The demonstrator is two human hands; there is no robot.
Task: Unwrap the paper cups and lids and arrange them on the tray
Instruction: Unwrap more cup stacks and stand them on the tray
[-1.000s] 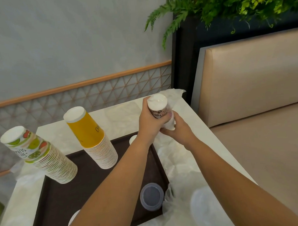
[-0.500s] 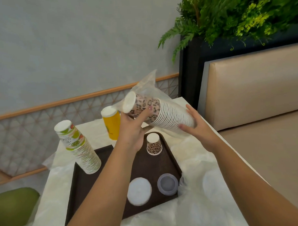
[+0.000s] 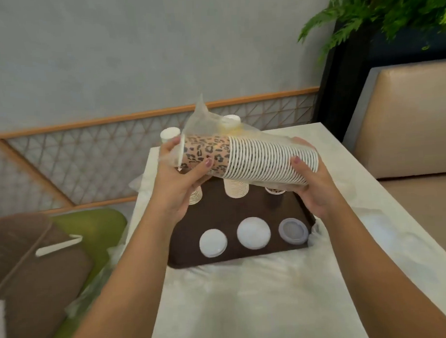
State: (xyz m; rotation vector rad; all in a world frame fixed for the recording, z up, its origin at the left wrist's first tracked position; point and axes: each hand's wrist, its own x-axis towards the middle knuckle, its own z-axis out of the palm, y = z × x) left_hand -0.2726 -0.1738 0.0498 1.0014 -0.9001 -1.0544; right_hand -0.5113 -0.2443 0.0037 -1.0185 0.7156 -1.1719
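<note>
I hold a leopard-print cup stack (image 3: 249, 159) sideways above the dark brown tray (image 3: 218, 209). My left hand (image 3: 182, 180) grips its closed bottom end, my right hand (image 3: 311, 186) its open rim end. A clear plastic wrapper (image 3: 210, 123) still clings around the stack and sticks up behind it. On the tray's near side lie two white lids (image 3: 213, 243) (image 3: 253, 233) and a greyish clear lid (image 3: 293, 231). Behind the held stack stand other cup stacks (image 3: 236, 188) and a single leopard cup (image 3: 275, 191), mostly hidden.
The tray rests on a pale marble-look table (image 3: 259, 294) strewn with crumpled clear plastic (image 3: 320, 228). A beige bench (image 3: 405, 127) lies to the right, a green and brown seat (image 3: 43, 263) to the left, and a lattice-panelled wall (image 3: 90, 158) behind.
The leopard stack has gone from upright on the table to lifted and tipped sideways over the tray. My view has pulled back, showing all three lids.
</note>
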